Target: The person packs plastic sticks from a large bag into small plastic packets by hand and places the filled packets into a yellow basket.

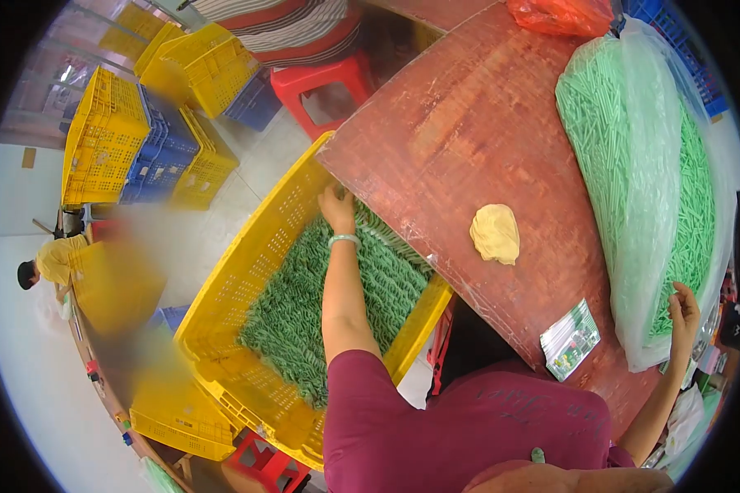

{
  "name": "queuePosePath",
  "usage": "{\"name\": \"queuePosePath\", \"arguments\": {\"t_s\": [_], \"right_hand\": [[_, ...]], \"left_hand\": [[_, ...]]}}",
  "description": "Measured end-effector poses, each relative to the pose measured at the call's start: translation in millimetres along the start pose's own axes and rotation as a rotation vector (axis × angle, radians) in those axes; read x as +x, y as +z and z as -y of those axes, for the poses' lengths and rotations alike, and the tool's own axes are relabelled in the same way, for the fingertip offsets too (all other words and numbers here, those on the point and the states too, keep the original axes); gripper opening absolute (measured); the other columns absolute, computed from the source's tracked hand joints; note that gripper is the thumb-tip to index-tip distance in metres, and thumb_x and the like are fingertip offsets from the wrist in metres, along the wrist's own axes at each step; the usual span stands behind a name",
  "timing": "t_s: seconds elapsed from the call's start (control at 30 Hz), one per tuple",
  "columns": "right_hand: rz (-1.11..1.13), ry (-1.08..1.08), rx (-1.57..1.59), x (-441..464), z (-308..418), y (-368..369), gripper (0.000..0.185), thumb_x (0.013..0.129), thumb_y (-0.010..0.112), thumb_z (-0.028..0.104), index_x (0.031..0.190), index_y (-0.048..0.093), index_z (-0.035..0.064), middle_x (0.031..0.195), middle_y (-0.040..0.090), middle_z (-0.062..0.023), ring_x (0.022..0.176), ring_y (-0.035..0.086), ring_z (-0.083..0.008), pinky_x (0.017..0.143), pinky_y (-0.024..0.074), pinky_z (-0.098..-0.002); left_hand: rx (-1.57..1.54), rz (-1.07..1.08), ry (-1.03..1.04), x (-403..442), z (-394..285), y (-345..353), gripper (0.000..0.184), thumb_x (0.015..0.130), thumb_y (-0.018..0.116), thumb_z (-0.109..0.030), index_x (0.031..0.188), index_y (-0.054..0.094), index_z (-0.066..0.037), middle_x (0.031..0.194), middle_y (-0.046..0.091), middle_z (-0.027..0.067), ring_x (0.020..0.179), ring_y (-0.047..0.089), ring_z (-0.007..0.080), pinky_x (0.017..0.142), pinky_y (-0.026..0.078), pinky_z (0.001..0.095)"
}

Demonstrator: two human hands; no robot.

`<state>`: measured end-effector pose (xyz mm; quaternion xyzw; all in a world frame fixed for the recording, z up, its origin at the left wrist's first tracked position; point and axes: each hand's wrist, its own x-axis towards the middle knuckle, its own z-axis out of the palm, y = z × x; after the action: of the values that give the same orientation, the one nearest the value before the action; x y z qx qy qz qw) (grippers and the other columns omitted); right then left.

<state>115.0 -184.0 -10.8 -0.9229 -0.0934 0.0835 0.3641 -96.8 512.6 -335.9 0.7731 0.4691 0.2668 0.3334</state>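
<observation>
My left hand (337, 207) reaches into a large yellow crate (222, 304), at its far end, touching the dark green bundled pieces (296, 304) that fill it. The fingers curl down, and what they hold, if anything, is hidden. On the right, my right hand (683, 311) is raised beside a big clear plastic bag (645, 189) of light green sticks (691, 222), fingers bent and a little apart, with nothing visible in them. Between the hands, a crumpled pale yellow cloth (495, 234) and a fanned stack of printed packets (570, 339) lie on the red table (436, 148).
Yellow and blue crates (131, 148) are stacked at the upper left. A red stool (321, 86) stands by the table, with a person in striped clothing (288, 33) above it. Another person in yellow (56, 261) is at the far left. A red bag (559, 15) lies at the table's far edge.
</observation>
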Motion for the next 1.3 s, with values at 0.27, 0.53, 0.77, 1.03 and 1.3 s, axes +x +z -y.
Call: {"name": "queuePosePath", "arguments": {"t_s": [0.27, 0.53, 0.77, 1.03, 1.3], "right_hand": [[0.011, 0.015, -0.018, 0, -1, 1, 0.027, 0.093, 0.060, 0.009, 0.120, 0.062, 0.0029, 0.082, 0.051, 0.0040, 0.071, 0.045, -0.0041, 0.061, 0.0361, -0.0194], [-0.001, -0.035, -0.019, -5, 4, 10, 0.026, 0.092, 0.061, 0.006, 0.117, 0.062, 0.0017, 0.081, 0.049, 0.0042, 0.072, 0.044, -0.0047, 0.063, 0.0352, -0.0195], [-0.051, -0.060, 0.083, -18, -13, 4, 0.024, 0.091, 0.061, 0.005, 0.115, 0.064, 0.0007, 0.083, 0.050, 0.0043, 0.072, 0.043, -0.0048, 0.064, 0.0348, -0.0199], [-0.309, -0.206, 0.065, -37, -3, -27, 0.019, 0.088, 0.065, 0.005, 0.107, 0.068, 0.0016, 0.098, 0.066, -0.0058, 0.084, 0.061, -0.0123, 0.075, 0.0493, -0.0260], [-0.073, -0.325, -0.089, -37, -27, -50, 0.025, 0.080, 0.063, 0.000, 0.105, 0.066, 0.0015, 0.096, 0.065, -0.0114, 0.091, 0.062, -0.0277, 0.080, 0.0502, -0.0368]], "left_hand": [[-0.072, -0.092, -0.050, -6, 27, 25, 0.043, 0.084, 0.067, -0.015, 0.122, 0.059, 0.003, 0.119, 0.054, 0.0302, 0.115, 0.049, 0.0444, 0.099, 0.039, 0.0464], [-0.011, 0.044, 0.096, 1, 6, 7, 0.036, 0.092, 0.055, -0.018, 0.119, 0.059, 0.006, 0.100, 0.068, 0.0242, 0.092, 0.064, 0.0423, 0.085, 0.049, 0.0488], [0.162, -0.108, -0.030, -13, 25, -34, 0.040, 0.095, 0.054, -0.028, 0.118, 0.060, 0.004, 0.110, 0.065, 0.0274, 0.100, 0.062, 0.0426, 0.089, 0.047, 0.0481], [0.325, -0.085, 0.286, 4, 11, -111, 0.035, 0.095, 0.059, -0.025, 0.114, 0.067, 0.002, 0.105, 0.070, 0.0233, 0.091, 0.068, 0.0319, 0.081, 0.053, 0.0405], [0.167, -0.244, 0.422, -88, -204, -152, 0.033, 0.100, 0.053, -0.018, 0.125, 0.059, 0.003, 0.117, 0.063, 0.0168, 0.105, 0.060, 0.0281, 0.088, 0.050, 0.0371]]}}
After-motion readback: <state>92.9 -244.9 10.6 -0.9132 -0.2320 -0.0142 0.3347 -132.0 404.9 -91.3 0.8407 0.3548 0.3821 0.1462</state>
